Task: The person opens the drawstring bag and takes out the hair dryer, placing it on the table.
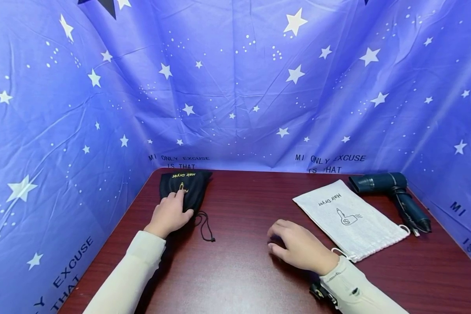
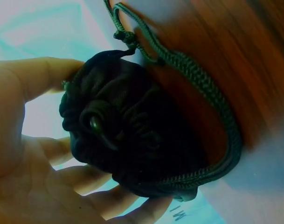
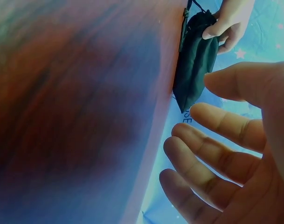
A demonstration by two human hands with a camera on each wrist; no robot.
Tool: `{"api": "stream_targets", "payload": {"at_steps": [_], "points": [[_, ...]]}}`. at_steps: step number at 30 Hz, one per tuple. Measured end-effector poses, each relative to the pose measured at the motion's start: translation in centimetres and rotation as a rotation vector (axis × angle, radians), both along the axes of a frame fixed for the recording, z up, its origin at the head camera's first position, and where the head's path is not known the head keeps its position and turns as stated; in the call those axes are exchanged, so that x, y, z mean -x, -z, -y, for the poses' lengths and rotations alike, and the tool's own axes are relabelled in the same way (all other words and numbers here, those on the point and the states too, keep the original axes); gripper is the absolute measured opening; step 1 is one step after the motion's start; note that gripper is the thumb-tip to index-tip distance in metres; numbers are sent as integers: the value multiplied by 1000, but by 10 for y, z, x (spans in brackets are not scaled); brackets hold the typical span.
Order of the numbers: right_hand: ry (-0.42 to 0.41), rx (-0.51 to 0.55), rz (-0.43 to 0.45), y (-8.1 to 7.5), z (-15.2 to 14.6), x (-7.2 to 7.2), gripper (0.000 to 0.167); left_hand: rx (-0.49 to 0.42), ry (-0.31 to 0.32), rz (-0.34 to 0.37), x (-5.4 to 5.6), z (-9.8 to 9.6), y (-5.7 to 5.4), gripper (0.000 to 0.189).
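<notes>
At the table's left side a black drawstring bag (image 1: 196, 185) marked "Hair Dryer" lies with its cord (image 1: 206, 226) trailing to the right. My left hand (image 1: 170, 214) grips this bag from above. The left wrist view shows its gathered mouth (image 2: 104, 126) between thumb and fingers; what fills the bag is hidden. Over the middle right of the table, my right hand (image 1: 300, 246) holds nothing, its fingers (image 3: 216, 149) loosely bent and apart. Nearest to it is a white drawstring bag (image 1: 361, 226), lying flat with a hair dryer drawing.
A dark hair dryer (image 1: 380, 182) lies at the back right, beside the white bag, its handle (image 1: 410, 209) pointing toward the front right. Blue star-printed cloth (image 1: 235, 78) surrounds the dark red wooden table (image 1: 235, 200) at the back and sides.
</notes>
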State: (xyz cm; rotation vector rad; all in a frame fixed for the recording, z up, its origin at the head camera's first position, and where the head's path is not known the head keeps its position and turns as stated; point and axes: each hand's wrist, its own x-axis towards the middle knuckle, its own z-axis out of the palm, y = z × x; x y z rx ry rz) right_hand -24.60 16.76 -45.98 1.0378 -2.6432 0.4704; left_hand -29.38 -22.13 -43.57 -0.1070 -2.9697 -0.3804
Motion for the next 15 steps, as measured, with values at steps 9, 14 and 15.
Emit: {"api": "stream_targets", "payload": {"at_steps": [9,14,15], "points": [[-18,14,-12,-2,4,0,17,6,40,-13,-9,-9,-6,68],[-27,26,-18,-3,8,0,17,9,57,-19,-13,-12,-8,68],[-26,26,-13,-3,9,0,17,9,62,-20,-14,-12,-8,68]]}}
